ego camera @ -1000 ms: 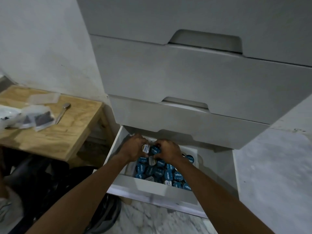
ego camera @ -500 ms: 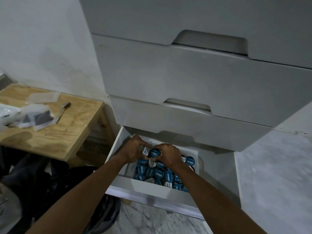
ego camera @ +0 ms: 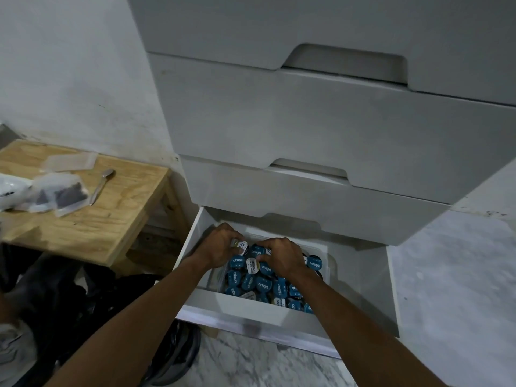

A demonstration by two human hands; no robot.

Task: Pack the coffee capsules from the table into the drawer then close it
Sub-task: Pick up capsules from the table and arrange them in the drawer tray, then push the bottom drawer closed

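The bottom white drawer (ego camera: pixel 251 311) is pulled out. A clear tub inside it holds several blue-lidded coffee capsules (ego camera: pixel 262 283). Both my hands reach into the tub from the near side. My left hand (ego camera: pixel 220 244) has its fingers curled around a white-lidded capsule (ego camera: pixel 242 246) at the pile's back left. My right hand (ego camera: pixel 282 254) is beside it, fingers bent down onto the capsules, pinching one at the top of the pile. The capsules under my palms are hidden.
A low wooden table (ego camera: pixel 92 216) stands left of the drawers, with a metal spoon (ego camera: pixel 102 182) and clear plastic bags (ego camera: pixel 55 194) on it. Closed drawer fronts (ego camera: pixel 307 129) overhang above. Dark bags (ego camera: pixel 69 297) lie on the marble floor at lower left.
My hands have stayed in the tub, shifting slightly among the capsules at the back of the pile. The view has drifted a little.
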